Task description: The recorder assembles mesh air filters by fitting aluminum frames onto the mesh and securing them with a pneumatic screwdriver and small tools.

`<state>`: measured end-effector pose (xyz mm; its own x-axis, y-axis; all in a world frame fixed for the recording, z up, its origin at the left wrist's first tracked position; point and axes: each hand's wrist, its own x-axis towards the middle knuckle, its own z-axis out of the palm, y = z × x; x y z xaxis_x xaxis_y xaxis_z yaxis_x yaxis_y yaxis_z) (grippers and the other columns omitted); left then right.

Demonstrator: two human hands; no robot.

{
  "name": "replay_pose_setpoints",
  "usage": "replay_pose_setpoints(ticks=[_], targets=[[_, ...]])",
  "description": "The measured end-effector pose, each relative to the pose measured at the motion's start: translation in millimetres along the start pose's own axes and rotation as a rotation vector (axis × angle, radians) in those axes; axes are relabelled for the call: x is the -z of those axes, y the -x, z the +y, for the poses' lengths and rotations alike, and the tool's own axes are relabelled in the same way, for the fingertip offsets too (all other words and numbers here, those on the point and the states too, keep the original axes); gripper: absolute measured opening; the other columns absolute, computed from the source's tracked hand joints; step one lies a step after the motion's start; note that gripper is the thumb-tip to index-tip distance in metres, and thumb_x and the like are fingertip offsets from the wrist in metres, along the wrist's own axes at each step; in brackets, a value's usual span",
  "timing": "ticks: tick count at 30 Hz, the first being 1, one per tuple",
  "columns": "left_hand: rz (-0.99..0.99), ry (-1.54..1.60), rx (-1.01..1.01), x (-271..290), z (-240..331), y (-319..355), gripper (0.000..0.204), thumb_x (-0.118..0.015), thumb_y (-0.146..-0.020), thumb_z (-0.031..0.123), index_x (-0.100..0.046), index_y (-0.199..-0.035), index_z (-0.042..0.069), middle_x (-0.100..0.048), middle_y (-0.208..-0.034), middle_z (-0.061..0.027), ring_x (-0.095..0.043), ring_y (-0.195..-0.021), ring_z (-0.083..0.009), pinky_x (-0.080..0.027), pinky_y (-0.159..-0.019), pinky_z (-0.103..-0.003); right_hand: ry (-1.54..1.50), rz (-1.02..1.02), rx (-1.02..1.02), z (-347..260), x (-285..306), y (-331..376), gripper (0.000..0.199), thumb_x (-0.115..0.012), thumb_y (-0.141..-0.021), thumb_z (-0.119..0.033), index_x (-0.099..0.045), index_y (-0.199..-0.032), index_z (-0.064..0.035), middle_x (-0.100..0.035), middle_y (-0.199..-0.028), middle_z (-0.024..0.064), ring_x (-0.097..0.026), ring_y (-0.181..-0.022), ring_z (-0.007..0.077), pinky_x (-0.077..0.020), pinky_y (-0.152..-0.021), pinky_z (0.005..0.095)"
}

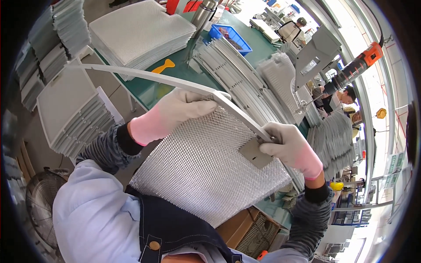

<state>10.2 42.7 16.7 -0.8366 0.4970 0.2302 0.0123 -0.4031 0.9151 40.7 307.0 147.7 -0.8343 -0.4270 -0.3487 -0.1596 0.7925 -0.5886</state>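
Step in hand looks like fitting pale metal strip (239, 114) along edge of mesh panel (210, 164), held over near edge of green bench (138, 90); next move probably calls for even pressure along joint. Left hand (175, 110) closed, thumb and fingers gripping strip near its bend; right hand (289, 147) clamped on strip beside grey plate (254, 154)

The head-worn wide fisheye looks down and forward from above; both hands (182, 107) are near, around mid-view.
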Motion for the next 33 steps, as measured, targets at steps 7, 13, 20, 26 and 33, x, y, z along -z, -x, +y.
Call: replay_pose_setpoints(ticks=[7,13,20,26,33], targets=[[0.055,-0.033,0.058,-8.4,7.3,3.3,0.037,-0.06,-0.095,0.02,-0.06,-0.125,-0.001,-0.064,-0.106,-0.0008,-0.053,-0.094,-0.0058,-0.042,-0.087,-0.024,-0.126,-0.059,-0.044,4.5,10.9,7.4,0.02,-0.063,-0.084,-0.013,-0.066,-0.096,0.0032,-0.049,-0.064,0.0005,-0.045,-0.061,0.0053,-0.0389,-0.056,0.0264],[0.047,-0.269,0.153,-13.8,26.7,13.1,0.03,-0.058,-0.095,0.012,-0.06,-0.121,-0.003,-0.065,-0.108,-0.004,-0.057,-0.093,-0.0081,-0.045,-0.085,-0.023,-0.047,-0.134,0.015,10.5,0.8,6.4,0.026,-0.061,-0.087,-0.016,-0.066,-0.105,0.0035,-0.057,-0.068,0.0035,-0.05,-0.063,0.0105,-0.0445,-0.062,0.0289],[-0.081,0.306,0.014,-31.1,25.9,12.3,0.047,-0.06,-0.093,0.013,-0.048,-0.136,-0.001,-0.063,-0.121,-0.0125,-0.061,-0.104,-0.0143,-0.047,-0.093,-0.027,-0.037,-0.12,0.012,-4.1,-6.0,13.1,0.025,-0.065,-0.085,-0.015,-0.065,-0.101,0.0035,-0.057,-0.071,0.0023,-0.049,-0.065,0.009,-0.0452,-0.063,0.028],[0.105,0.008,0.153,11.3,10.1,22.6,0.051,-0.059,-0.092,0.009,-0.044,-0.14,-0.001,-0.056,-0.118,-0.0033,-0.056,-0.093,-0.0086,-0.043,-0.084,-0.019,0.205,-0.07,-0.002,23.9,3.1,51.4,0.02,-0.063,-0.083,-0.014,-0.061,-0.09,0.0039,-0.058,-0.068,0.006,-0.052,-0.061,0.012,-0.0452,-0.059,0.0292],[0.285,-0.166,0.073,43.2,-9.0,21.7,0.045,-0.056,-0.097,0.02,-0.047,-0.136,-0.001,-0.055,-0.124,-0.0075,-0.052,-0.112,-0.0136,-0.039,-0.1,-0.029,-0.209,0.136,-0.231,55.8,-0.7,117.3,0.024,-0.068,-0.073,-0.005,-0.066,-0.096,0.0037,-0.052,-0.066,0.0011,-0.046,-0.059,0.007,-0.0409,-0.055,0.0262]])
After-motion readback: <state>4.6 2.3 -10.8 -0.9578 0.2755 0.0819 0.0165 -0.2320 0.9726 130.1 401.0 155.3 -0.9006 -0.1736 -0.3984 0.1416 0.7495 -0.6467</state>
